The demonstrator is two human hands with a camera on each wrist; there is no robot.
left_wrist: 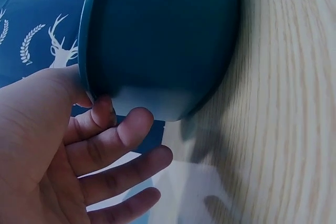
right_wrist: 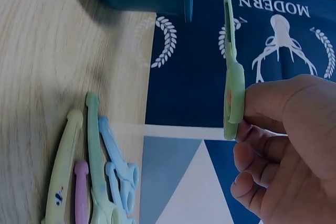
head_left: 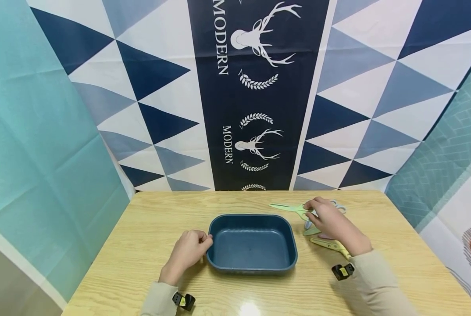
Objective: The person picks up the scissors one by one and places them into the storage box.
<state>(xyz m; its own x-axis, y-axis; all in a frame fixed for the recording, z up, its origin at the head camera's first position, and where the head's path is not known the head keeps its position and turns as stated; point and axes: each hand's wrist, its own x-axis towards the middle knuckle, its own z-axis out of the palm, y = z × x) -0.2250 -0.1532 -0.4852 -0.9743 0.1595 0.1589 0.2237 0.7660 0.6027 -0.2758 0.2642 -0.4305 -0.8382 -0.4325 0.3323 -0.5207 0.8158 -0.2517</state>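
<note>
My left hand pinches the left rim of a dark blue plastic bin between thumb and index finger; the other fingers spread loosely outside it in the left wrist view. In my right hand, thumb and fingertips pinch light green scissors by the handle. Their blades point left, raised above the table behind the bin's right corner. Below lie several more scissors: a yellow pair, a purple one, a green one and blue ones, partly hidden by my right hand in the head view.
The bin stands on a light wood table, with nothing seen inside it. Behind the table's back edge hangs a patterned cloth with triangles and deer heads. A teal cloth hangs at the left.
</note>
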